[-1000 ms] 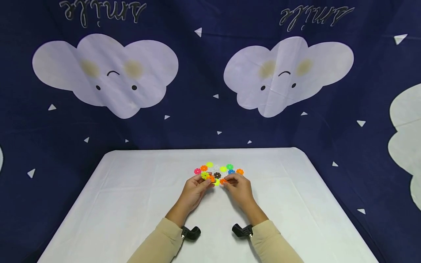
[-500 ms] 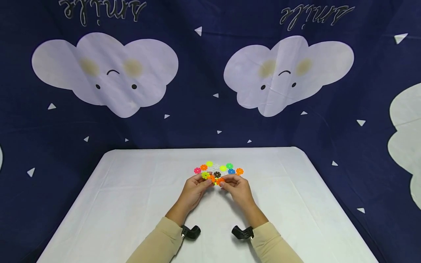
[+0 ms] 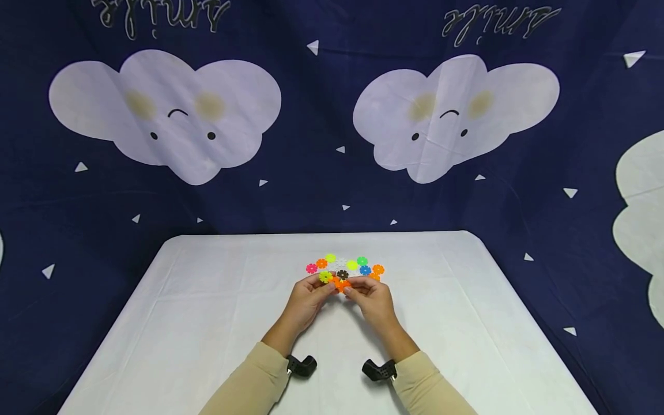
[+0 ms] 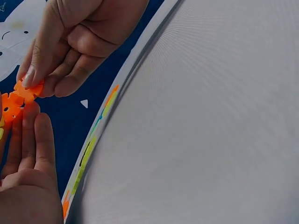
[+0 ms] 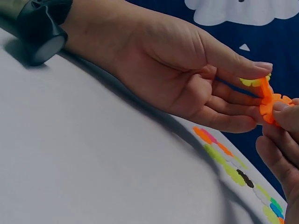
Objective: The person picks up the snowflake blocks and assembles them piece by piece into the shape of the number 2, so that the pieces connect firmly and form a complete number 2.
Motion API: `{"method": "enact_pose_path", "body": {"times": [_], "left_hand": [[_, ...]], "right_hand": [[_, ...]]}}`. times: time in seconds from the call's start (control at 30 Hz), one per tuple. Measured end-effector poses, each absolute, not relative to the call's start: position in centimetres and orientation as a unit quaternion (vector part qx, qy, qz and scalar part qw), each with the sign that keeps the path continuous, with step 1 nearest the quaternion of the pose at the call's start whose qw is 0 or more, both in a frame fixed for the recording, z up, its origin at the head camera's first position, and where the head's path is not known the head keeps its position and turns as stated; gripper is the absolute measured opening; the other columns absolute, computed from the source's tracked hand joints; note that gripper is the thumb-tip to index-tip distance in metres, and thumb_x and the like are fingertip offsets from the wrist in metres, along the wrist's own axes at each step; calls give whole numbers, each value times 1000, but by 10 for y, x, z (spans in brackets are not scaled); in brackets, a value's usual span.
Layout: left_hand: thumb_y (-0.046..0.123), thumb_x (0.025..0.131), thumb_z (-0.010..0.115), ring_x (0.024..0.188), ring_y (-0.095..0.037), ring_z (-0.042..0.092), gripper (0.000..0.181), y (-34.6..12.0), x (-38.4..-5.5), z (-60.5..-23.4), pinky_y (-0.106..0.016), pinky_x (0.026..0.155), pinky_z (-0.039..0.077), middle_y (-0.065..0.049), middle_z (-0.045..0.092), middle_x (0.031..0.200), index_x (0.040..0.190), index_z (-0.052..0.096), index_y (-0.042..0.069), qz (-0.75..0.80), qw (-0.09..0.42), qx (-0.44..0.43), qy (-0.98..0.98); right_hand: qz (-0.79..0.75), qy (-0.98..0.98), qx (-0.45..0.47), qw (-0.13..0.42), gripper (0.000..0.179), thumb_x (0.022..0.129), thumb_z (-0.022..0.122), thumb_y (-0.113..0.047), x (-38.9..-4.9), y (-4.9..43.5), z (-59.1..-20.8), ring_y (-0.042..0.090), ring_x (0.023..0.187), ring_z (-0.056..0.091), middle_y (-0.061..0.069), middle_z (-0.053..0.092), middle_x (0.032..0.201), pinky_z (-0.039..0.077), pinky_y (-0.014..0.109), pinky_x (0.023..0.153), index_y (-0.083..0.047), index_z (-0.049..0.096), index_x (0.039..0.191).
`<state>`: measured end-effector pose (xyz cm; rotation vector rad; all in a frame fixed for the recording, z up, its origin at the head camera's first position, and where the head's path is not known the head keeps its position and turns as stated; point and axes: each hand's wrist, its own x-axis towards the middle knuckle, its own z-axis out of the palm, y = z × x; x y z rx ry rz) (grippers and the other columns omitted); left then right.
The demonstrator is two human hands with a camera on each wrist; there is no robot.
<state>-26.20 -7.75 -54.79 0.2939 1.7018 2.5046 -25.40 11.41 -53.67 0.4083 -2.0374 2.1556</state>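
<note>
My left hand (image 3: 305, 304) pinches a small joined group of flower-shaped slotted plastic discs: a yellow-green disc (image 3: 325, 277) and an orange disc (image 5: 265, 87). Between the thumb and fingers of my right hand (image 3: 376, 302) is a second orange disc (image 4: 29, 91). Its edge meets the left hand's orange disc (image 4: 11, 106) in the left wrist view; how deep the slots sit in each other I cannot tell. Both hands are raised above the table. In the right wrist view the left hand (image 5: 182, 79) shows its palm side, and the right fingers (image 5: 278, 149) enter from the right.
Behind the hands, loose discs lie on the white table (image 3: 218, 323): a pink disc (image 3: 311, 268), a green disc (image 3: 362, 261), a blue disc (image 3: 365, 270), a dark brown disc (image 3: 342, 275) and several others. A dark blue cloud-printed cloth (image 3: 316, 115) hangs behind.
My right hand has moved left with its orange disc, bringing it against the discs in my left hand. The left hand has stayed nearly still. Another orange disc now shows behind the right hand.
</note>
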Motion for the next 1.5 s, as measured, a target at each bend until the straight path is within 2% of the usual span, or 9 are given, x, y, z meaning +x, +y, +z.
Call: {"method": "enact_pose_path", "body": {"times": [0.2, 0.37, 0.53, 0.73, 0.93, 1.13, 1.23, 1.33, 1.5], "left_hand": [[2, 101, 71, 99, -18, 73, 35, -77, -260, -546, -31, 88, 60, -18, 74, 114, 128, 62, -18, 808, 37, 97, 580], [0, 100, 71, 91, -15, 71, 29, -77, -260, -546, -22, 75, 57, -15, 75, 108, 124, 66, -15, 801, 29, 107, 588], [-2, 98, 73, 93, -15, 70, 29, -75, -260, -546, -29, 84, 60, -18, 75, 108, 121, 66, -18, 789, 14, 121, 602], [-1, 98, 74, 98, -16, 70, 34, -74, -259, -546, -29, 88, 60, -18, 74, 112, 125, 64, -18, 795, -6, 116, 596], [-11, 97, 70, 112, -21, 68, 47, -75, -259, -548, -32, 96, 58, -19, 70, 124, 139, 50, -22, 827, 19, 155, 541], [-17, 94, 69, 114, -23, 67, 49, -77, -260, -549, -33, 97, 57, -16, 71, 125, 138, 49, -23, 842, 38, 191, 504], [-20, 93, 67, 118, -25, 67, 43, -79, -261, -550, -35, 101, 55, -18, 70, 128, 135, 56, -17, 846, 57, 221, 481], [-19, 94, 66, 120, -26, 66, 40, -81, -262, -550, -36, 102, 54, -18, 69, 131, 131, 67, -4, 846, 79, 246, 467], [-12, 94, 72, 117, -23, 67, 37, -83, -262, -549, -34, 100, 56, -12, 71, 128, 125, 74, 8, 839, 98, 253, 471]], "right_hand": [[727, -666, 137, 94, 18, 89, 75, 17, -252, 108, -538, 40, 81, 74, 29, 73, 96, 64, 48, 75, 17, 72, 107], [733, -660, 123, 110, 17, 88, 77, 16, -250, 105, -537, 42, 78, 74, 28, 74, 98, 65, 43, 72, 17, 73, 104], [726, -664, 121, 131, 15, 87, 78, 16, -247, 104, -536, 39, 74, 74, 26, 75, 97, 65, 34, 67, 14, 75, 102], [747, -641, 137, 113, 17, 90, 76, 15, -247, 102, -536, 24, 74, 75, 29, 74, 98, 65, 35, 71, 17, 73, 107], [758, -629, 150, 94, 22, 91, 74, 14, -248, 103, -535, 21, 76, 75, 27, 74, 99, 65, 34, 71, 17, 71, 113], [784, -601, 147, 45, 23, 93, 74, 12, -247, 107, -531, 22, 75, 75, 24, 75, 97, 65, 37, 72, 20, 67, 114], [792, -590, 154, 20, 24, 94, 72, 13, -247, 108, -531, 24, 75, 75, 20, 75, 96, 65, 40, 73, 21, 64, 114], [801, -575, 169, -4, 20, 95, 69, 15, -248, 109, -532, 24, 76, 75, 17, 75, 94, 65, 41, 73, 20, 64, 113], [817, -551, 168, -37, 16, 95, 67, 17, -249, 110, -534, 22, 78, 76, 13, 75, 91, 65, 37, 72, 7, 68, 107]]}}
